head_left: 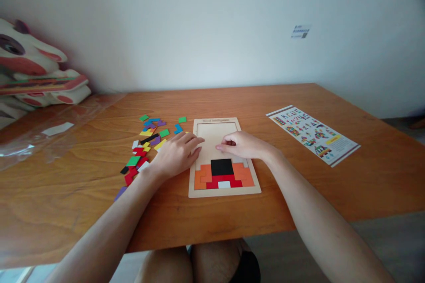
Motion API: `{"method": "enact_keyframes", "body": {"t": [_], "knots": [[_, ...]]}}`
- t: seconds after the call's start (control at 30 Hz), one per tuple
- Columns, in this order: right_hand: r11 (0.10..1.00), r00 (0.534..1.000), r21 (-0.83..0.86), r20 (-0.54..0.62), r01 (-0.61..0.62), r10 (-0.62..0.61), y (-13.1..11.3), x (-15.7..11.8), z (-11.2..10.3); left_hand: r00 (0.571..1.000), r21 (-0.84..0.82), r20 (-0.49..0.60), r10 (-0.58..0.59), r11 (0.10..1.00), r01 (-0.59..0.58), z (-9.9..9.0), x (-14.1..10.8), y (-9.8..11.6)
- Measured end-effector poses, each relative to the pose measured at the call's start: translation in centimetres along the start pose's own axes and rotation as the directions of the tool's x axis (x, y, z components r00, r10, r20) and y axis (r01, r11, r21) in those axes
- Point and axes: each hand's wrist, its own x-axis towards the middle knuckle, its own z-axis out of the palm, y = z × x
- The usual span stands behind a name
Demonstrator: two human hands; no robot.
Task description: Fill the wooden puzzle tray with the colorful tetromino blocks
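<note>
A wooden puzzle tray point(225, 192) lies flat on the table. Fitted in its near end are orange pieces point(247, 177), red pieces point(235, 182), a black block point(222, 167) and a small white piece point(224, 185). My left hand point(177, 154) spreads over the tray's left rim, fingers extended and palm down. Above the bare middle of the tray, my right hand point(244, 145) has its thumb and fingertips pinched together. Whatever may be between them is hidden. Left of the tray, loose coloured puzzle pieces point(133, 161) are scattered, some partly covered by my left hand and arm.
On the right lies a printed pattern sheet point(314, 135). Clear plastic wrapping point(83, 119) is at the left, near a cow-shaped toy point(43, 70) against the wall. The wooden table's point(226, 221) front edge is just before my knees.
</note>
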Motion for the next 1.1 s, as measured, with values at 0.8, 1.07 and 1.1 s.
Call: {"method": "enact_keyframes", "body": {"t": [0.8,1.07,1.1], "knots": [[0.995,0.995,-0.068,-0.076,-0.073,0.068,0.9,1.0,1.1,0.54,0.309,0.221,-0.812,0.583,0.751,-6.1,-5.7,-10.6],[0.983,0.988,-0.148,-0.122,-0.109,0.091,-0.1,0.7,1.2,0.742,0.273,0.232,-0.629,0.774,0.571,-4.2,-3.1,-7.7],[0.98,0.986,-0.159,-0.132,-0.119,0.098,-0.3,0.7,1.2,0.735,0.278,0.238,-0.635,0.77,0.575,-4.1,-3.0,-7.7]]}}
